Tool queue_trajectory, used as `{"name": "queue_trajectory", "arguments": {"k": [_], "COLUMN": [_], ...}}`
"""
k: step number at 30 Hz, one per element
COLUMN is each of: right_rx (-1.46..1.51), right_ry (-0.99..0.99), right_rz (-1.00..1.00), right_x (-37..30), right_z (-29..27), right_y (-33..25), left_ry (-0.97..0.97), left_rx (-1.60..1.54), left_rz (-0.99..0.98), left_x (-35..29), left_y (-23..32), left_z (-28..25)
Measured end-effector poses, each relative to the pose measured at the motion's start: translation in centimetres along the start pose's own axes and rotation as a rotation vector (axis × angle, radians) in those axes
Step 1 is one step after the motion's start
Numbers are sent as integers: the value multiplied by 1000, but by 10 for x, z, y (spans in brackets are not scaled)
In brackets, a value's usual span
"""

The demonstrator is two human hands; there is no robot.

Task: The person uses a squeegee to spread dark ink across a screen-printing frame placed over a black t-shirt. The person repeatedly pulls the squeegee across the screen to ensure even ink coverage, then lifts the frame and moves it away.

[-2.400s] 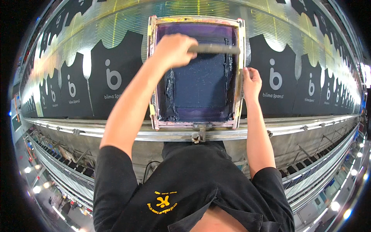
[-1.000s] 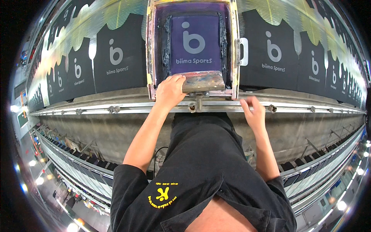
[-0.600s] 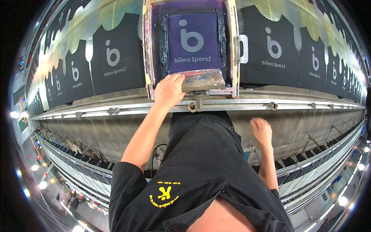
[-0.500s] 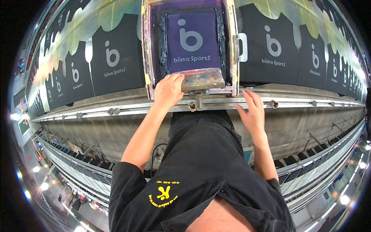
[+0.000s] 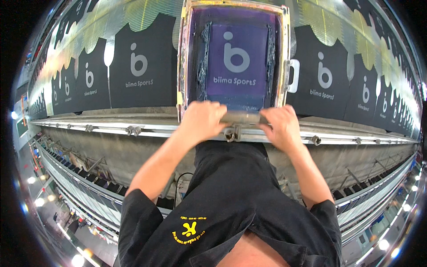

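A purple printing screen (image 5: 238,86) in a paint-stained frame (image 5: 182,66) stands before me, with a pale logo and lettering showing in its middle. Dark ink is caked along both sides of the mesh. At its near end is a squeegee (image 5: 242,117), blurred by motion. My left hand (image 5: 200,121) is closed round the squeegee's left end. On the right end, my right hand (image 5: 283,127) grips it too, thumb below and fingers over the top. The blade's lower edge cannot be made out.
Black shirt panels with pale logos lie flat on both sides, one left (image 5: 142,66) and one right (image 5: 322,73). A metal rail (image 5: 164,131) with clamps runs along the near table edge. A white handle (image 5: 293,75) juts from the frame's right side.
My right hand has come from beside the rail onto the squeegee's right end. The squeegee has tipped and now shows less of its broad face. My left hand has kept hold of it.
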State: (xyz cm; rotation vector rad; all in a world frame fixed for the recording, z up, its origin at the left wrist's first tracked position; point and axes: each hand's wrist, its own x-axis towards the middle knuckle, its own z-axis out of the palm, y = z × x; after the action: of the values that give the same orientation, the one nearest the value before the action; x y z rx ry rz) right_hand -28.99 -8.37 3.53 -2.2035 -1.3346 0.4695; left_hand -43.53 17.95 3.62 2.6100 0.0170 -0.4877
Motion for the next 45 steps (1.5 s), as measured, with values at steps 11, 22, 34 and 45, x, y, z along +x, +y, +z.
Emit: {"name": "queue_trajectory", "arguments": {"k": [11,22,34,45], "right_rx": [-171,-166,-208,-149], "right_ry": [36,128,245,208], "right_rz": [234,100,202,101], "right_x": [273,61,272,71], "right_z": [-46,63,-25,62], "right_y": [129,41,129,32], "left_ry": [167,91,226,106], "left_rx": [228,94,182,41], "left_rz": [-1,-134,-81,-111], "left_x": [254,58,254,66], "left_y": [-149,-58,-141,-60], "left_z": [-129,22,-128,6]}}
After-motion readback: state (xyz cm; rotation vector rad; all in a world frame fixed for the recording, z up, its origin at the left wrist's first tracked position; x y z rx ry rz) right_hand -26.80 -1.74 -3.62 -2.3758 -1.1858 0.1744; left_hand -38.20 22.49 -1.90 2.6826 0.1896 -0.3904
